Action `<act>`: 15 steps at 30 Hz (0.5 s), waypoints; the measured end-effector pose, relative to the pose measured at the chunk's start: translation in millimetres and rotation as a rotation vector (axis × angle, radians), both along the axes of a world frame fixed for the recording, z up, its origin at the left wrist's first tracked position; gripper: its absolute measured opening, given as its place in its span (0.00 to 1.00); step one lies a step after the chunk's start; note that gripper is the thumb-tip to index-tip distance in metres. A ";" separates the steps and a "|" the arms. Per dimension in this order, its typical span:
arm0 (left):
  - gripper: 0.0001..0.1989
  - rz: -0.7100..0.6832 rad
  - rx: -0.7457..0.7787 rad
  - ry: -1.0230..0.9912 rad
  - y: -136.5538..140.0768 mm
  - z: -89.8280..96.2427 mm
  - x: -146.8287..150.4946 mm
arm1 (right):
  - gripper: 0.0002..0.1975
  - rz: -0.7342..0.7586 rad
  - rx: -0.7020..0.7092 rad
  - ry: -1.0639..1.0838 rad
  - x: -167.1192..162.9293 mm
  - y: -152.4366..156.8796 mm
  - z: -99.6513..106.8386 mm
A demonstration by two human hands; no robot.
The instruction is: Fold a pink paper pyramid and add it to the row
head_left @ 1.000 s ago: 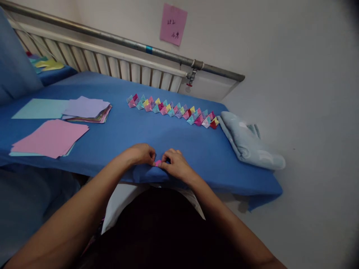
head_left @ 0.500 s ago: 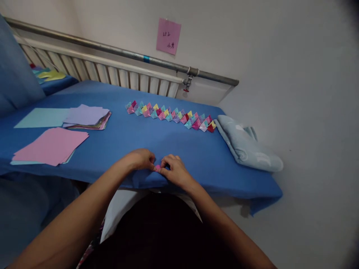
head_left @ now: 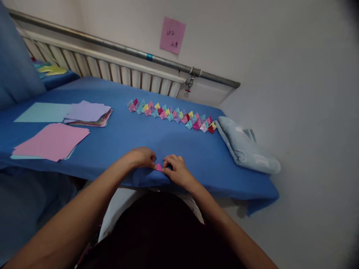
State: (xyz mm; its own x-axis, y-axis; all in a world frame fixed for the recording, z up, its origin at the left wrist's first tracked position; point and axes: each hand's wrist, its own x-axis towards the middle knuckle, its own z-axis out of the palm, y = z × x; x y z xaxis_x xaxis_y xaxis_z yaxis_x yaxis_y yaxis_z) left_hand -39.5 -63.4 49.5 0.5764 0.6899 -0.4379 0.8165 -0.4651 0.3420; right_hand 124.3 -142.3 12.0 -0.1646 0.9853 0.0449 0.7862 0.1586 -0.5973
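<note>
Close to the front edge of the blue-covered table (head_left: pixel 117 138), a small bright pink piece of folded paper (head_left: pixel 158 167) lies between my hands. My left hand (head_left: pixel 144 157) pinches its left side, fingers curled, and my right hand (head_left: pixel 176 170) pinches its right side. Fingertips hide part of the paper, so its exact shape is hard to make out. Beyond my hands stretches a long zigzag row of small folded paper pieces (head_left: pixel 171 114) in pink, teal, yellow, purple and red.
At the left lie a stack of pink sheets (head_left: pixel 52 141), a stack topped with lilac paper (head_left: pixel 88 112) and a pale teal sheet (head_left: pixel 42 113). A folded light-blue blanket (head_left: pixel 248 147) rests at the right end. A radiator (head_left: pixel 114 71) runs behind the table.
Both hands stay on the pink paper, and slightly more of it shows between the fingertips. The view has shifted slightly.
</note>
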 end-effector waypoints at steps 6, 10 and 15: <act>0.12 0.003 0.015 -0.014 0.4 -4.8 -1.7 | 0.08 -0.059 0.040 -0.010 -4.2 1.5 -5.4; 0.13 0.003 0.022 -0.028 0.9 -8.4 -2.2 | 0.08 -0.082 0.069 -0.075 -8.2 0.2 -10.1; 0.12 0.021 0.072 -0.052 -3.8 -9.9 -4.7 | 0.10 -0.064 0.079 -0.102 -8.7 -2.1 -9.5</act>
